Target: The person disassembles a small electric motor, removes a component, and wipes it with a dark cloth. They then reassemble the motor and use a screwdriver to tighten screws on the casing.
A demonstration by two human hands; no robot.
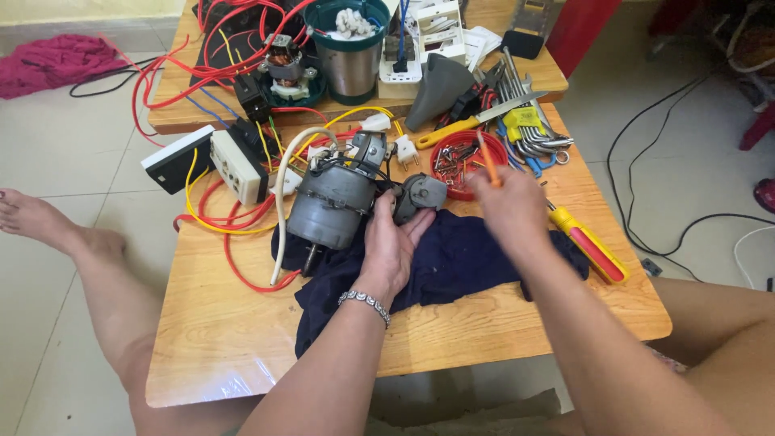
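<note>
- Low wooden table (pixel 242 339) on pale tiled floor (pixel 64 161); dark cloth (pixel 452 258) spread across it.
- Left hand (pixel 391 242) fingers curled around grey motor (pixel 331 202) on the cloth.
- Right hand (pixel 508 206) pinches an orange tool (pixel 487 160) beside red bowl (pixel 456 157).

Two hands (pixel 393 242), one grey motor (pixel 331 206), one dark cloth (pixel 460 262), one red dish (pixel 468 165), two screwdrivers (pixel 588 242)

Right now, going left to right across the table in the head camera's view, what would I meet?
White switch box → grey motor → left hand → red screw dish → right hand → red-and-yellow screwdriver.
</note>
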